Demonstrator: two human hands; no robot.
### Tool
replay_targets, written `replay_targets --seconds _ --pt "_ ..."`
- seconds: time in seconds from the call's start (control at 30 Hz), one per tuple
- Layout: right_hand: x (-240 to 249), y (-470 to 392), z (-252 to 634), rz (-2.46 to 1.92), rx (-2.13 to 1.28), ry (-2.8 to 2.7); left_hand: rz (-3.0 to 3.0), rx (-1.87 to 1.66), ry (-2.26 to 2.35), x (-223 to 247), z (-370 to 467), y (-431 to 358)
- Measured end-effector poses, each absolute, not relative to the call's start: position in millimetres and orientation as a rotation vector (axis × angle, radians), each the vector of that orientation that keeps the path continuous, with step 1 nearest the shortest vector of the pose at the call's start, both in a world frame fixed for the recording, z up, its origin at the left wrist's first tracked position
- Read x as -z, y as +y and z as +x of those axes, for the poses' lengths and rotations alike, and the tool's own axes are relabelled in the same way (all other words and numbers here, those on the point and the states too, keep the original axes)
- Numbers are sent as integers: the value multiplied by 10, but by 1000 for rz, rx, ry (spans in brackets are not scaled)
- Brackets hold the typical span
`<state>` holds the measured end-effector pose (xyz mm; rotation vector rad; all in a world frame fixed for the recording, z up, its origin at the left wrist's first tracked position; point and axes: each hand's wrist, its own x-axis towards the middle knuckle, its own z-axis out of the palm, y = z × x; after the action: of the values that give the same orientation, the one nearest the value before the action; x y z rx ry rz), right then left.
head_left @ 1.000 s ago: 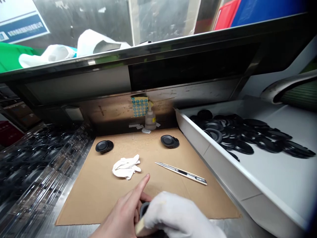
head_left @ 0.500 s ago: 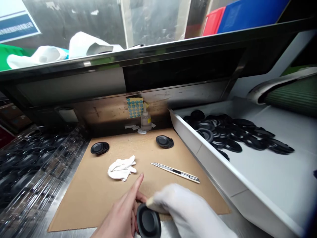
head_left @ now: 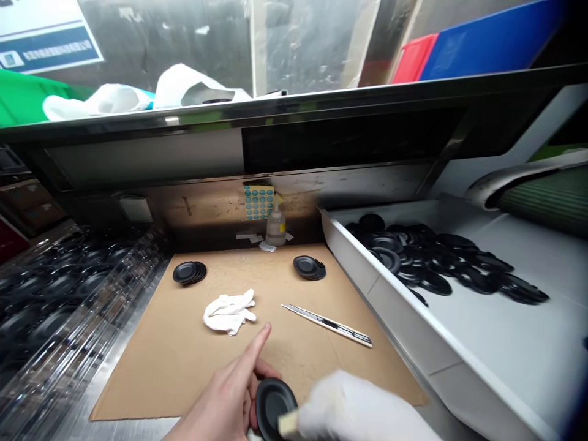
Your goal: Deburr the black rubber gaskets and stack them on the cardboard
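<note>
At the bottom centre, my bare left hand (head_left: 232,392) grips a black round dished part (head_left: 274,401) by its rim, tilted toward the camera. My right hand (head_left: 353,407), in a white glove and blurred, is at the part's right side; a pale yellowish tip at its fingers overlaps the lower right of the part. Whether that tip is a fingertip cover or a held piece cannot be made out. Beyond the hands, a crumpled white cloth (head_left: 228,312) and a utility knife (head_left: 327,324) lie on the cardboard (head_left: 151,367).
Small stacks of black parts stand at the cardboard's back left (head_left: 189,272) and back right (head_left: 309,267). Behind is a squeeze bottle (head_left: 276,228). A white tray (head_left: 441,343) of black parts flanks the right; clear plastic trays (head_left: 68,306) fill the left. A shelf (head_left: 294,104) crosses above.
My gloved right hand has moved down, its pale tip passing from the part's upper edge to its lower right. My left hand keeps hold of the part. The view has shifted slightly.
</note>
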<state>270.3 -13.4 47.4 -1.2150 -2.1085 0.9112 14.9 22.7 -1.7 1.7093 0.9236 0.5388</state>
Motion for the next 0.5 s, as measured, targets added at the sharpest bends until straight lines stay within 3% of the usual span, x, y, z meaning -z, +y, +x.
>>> replay_targets --seconds 0.17,0.37,0.5 --pt "-617 37 2636 -1027 -1009 -2118 1660 -605 976 6 148 172" --pt "-532 -257 2514 -1170 -1026 -1891 1746 -634 942 0 119 114" --pt "-497 -60 2560 -1022 -979 -2115 1699 -608 993 -23 104 98"
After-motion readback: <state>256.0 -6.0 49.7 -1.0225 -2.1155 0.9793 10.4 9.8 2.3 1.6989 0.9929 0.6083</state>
